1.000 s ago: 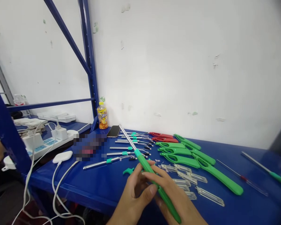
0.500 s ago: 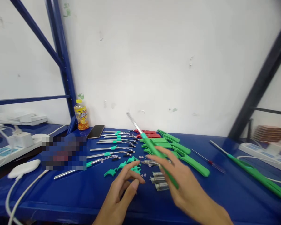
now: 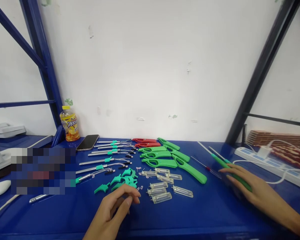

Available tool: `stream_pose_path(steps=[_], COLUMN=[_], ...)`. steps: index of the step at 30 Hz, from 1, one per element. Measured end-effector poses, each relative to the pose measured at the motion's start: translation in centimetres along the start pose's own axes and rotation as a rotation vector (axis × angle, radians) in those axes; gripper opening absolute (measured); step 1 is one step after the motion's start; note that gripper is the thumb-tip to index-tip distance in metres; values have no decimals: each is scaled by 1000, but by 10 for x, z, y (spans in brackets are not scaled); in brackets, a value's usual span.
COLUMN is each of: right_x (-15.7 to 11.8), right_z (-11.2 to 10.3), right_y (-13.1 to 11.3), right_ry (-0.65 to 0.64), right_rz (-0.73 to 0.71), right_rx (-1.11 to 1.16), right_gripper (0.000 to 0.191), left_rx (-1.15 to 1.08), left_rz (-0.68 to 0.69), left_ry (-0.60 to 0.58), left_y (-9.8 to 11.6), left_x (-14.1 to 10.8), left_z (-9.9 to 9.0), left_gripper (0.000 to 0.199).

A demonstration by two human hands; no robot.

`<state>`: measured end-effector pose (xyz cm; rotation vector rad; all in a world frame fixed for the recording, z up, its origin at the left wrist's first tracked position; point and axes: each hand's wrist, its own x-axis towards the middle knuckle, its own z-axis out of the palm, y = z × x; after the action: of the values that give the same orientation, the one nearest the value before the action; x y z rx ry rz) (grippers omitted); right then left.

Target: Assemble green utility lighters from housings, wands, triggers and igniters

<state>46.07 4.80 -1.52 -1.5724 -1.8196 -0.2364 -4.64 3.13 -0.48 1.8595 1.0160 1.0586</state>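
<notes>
My right hand [image 3: 250, 186] is at the right side of the table, its fingers over a green stick lighter [image 3: 243, 181] with a long metal tube. Beside it, a second lighter's metal tube [image 3: 217, 152] shows; my hand hides most of its handle. My left hand [image 3: 117, 206] hovers near the front edge with fingers loosely curled and nothing visible in them. Just beyond it lie teal trigger pieces [image 3: 115, 180]. Several clear fuel tanks [image 3: 162, 197] are to its right. Green handle shells [image 3: 190, 170] and red handle shells [image 3: 146, 145] lie farther back.
Metal tubes with wires [image 3: 97, 162] lie in a column at left. A phone [image 3: 88, 142] and a drink bottle [image 3: 70, 125] stand near the wall. A red-handled screwdriver [image 3: 208, 168] lies at right, before a power strip [image 3: 272, 165]. Blue posts frame both sides.
My right hand has carried the green lighter from mid-table to the right and lowered it beside the other lighter. My left hand's fingers have curled in more. The view has turned right.
</notes>
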Motion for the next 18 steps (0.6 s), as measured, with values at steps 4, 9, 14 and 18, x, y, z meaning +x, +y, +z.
stream_pose_path(steps=[4, 9, 14, 18], right_x=[-7, -2, 11, 23], right_z=[15, 16, 20, 33], right_y=[15, 13, -38, -81], right_ry=[-165, -105, 11, 13], right_rz=[-113, -175, -229, -285], right_rx=[-148, -266, -341, -417], right_gripper=[48, 54, 54, 51], left_rx=[-149, -389, -558, -552], left_rz=[-68, -136, -161, -190], left_ry=[48, 2, -110, -126], left_y=[-3, -8, -13, -9], left_x=[1, 7, 17, 20], left_z=[3, 3, -4, -3], left_gripper=[42, 38, 40, 50])
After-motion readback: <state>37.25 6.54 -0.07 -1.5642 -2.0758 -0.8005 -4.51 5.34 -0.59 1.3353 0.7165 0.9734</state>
